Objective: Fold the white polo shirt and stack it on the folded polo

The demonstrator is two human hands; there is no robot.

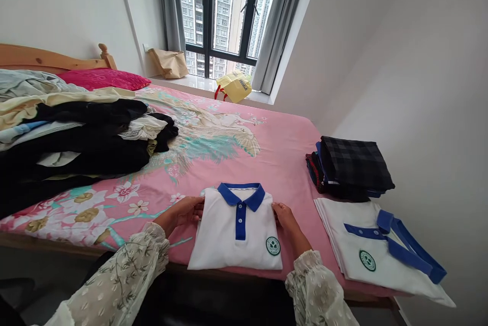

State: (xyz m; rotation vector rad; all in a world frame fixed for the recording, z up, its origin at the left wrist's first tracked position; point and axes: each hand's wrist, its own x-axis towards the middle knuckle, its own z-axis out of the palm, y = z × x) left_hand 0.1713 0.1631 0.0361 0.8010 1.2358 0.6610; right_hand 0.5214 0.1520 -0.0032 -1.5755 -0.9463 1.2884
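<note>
A white polo shirt (pixel 221 244) with a blue collar, blue button placket and round green badge lies folded at the front edge of the bed, collar pointing away from me. My left hand (pixel 187 212) is closed on its left edge near the shoulder, with the fingertips partly tucked under the cloth. On the opposite edge, my right hand (pixel 284 216) grips the shirt, thumb on top and the other fingers mostly hidden. To the right rests a folded white polo (pixel 343 244) of the same kind, turned sideways, its collar towards the wall.
Behind the second polo is a stack of dark folded clothes (pixel 354 166), a black checked piece on top. A loose heap of clothes (pixel 95 138) covers the bed's left side. A pink floral sheet (pixel 282 138) spreads between them. Near the window are a yellow bag (pixel 236 87) and a brown paper bag (pixel 170 64).
</note>
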